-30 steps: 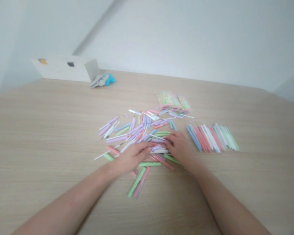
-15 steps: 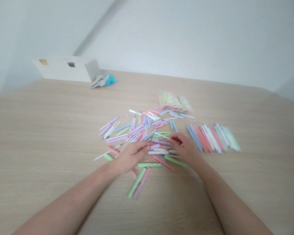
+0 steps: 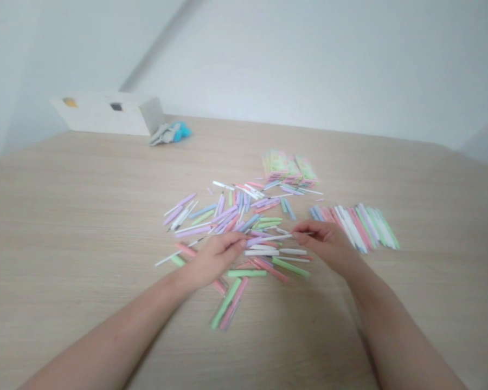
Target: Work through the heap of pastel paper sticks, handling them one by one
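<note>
Over a loose heap of pen parts, my left hand pinches a purple pen barrel. Between thumb and fingers, my right hand grips the far end of a thin white pen refill. That refill lies in line with the purple barrel, its left end at or inside the barrel's opening; blur hides how deep it sits. Around both hands lie pink, green, blue, purple and white barrels, along with several loose white refills. A green barrel is just below the hands.
Pens lie side by side in a row at the right, partly behind my right hand. Stacks of colourful packets stand behind the heap. At the back left are a white box and a crumpled grey-and-blue cloth-like item.
My right hand has moved right from the heap and now holds a white refill up to the purple barrel. The left hand stays nearly in place with the barrel.
</note>
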The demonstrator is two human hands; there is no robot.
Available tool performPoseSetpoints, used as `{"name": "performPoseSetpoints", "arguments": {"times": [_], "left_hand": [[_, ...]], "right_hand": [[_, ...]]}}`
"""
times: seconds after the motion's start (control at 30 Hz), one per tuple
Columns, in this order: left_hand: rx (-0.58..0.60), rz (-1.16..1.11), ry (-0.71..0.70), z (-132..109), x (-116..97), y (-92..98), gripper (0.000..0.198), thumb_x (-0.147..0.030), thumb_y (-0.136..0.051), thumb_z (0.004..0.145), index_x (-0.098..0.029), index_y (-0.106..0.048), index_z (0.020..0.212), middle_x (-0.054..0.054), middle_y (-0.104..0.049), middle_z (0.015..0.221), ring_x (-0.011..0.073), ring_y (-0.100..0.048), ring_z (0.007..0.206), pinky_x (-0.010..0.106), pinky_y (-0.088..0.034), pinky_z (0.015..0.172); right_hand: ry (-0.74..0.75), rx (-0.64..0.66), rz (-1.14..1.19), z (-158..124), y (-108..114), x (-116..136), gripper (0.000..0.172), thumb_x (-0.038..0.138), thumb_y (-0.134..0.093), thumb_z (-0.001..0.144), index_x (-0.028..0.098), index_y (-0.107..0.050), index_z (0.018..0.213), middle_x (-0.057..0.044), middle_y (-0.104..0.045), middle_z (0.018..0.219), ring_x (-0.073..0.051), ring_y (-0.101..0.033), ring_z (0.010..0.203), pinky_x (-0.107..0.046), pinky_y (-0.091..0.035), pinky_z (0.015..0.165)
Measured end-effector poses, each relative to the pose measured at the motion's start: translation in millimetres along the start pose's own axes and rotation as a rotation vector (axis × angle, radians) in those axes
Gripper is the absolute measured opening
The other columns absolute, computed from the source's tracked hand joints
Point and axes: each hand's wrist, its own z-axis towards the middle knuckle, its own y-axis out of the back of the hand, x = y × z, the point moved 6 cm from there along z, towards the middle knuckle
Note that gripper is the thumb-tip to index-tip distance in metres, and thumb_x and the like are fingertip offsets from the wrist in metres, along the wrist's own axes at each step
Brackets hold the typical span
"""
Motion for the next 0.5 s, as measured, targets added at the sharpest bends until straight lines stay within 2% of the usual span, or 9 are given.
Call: {"name": "performPoseSetpoints", "arguments": {"times": [0.2,0.33,0.5], "left_hand": [[0.025,0.020,-0.027,0.3,-2.7,-1.6,0.031,-0.034,-0.044,0.092,-0.014,-0.065,0.103,0.004,-0.067,0.093,0.0168,-0.059,0.083,0.026,-0.046,0.074],[0.057,0.004,-0.047,-0.5,-5.6,-4.1,0.030,-0.031,-0.044,0.092,-0.014,-0.064,0.105,0.004,-0.066,0.096,0.0164,-0.059,0.085,0.025,-0.045,0.076],[0.120,-0.067,-0.063,-1.0,-11.3,-8.2,0.030,-0.031,-0.044,0.092,-0.014,-0.063,0.108,0.005,-0.066,0.103,0.0174,-0.058,0.092,0.025,-0.044,0.081]], "right_hand": [[0.080,0.016,-0.025,-0.1,-13.0,5.1,0.022,0.036,-0.062,0.079,0.016,-0.070,0.080,-0.003,-0.067,0.072,-0.016,-0.060,0.066,-0.026,-0.045,0.059],[0.106,0.052,0.075,-0.7,-27.5,5.8,0.020,0.036,-0.065,0.077,0.017,-0.070,0.083,-0.002,-0.068,0.074,-0.015,-0.061,0.068,-0.025,-0.046,0.062],[0.052,0.093,0.239,-2.4,-40.6,3.0,0.019,0.035,-0.067,0.076,0.018,-0.066,0.086,-0.002,-0.069,0.080,-0.015,-0.064,0.070,-0.025,-0.048,0.064]]}}
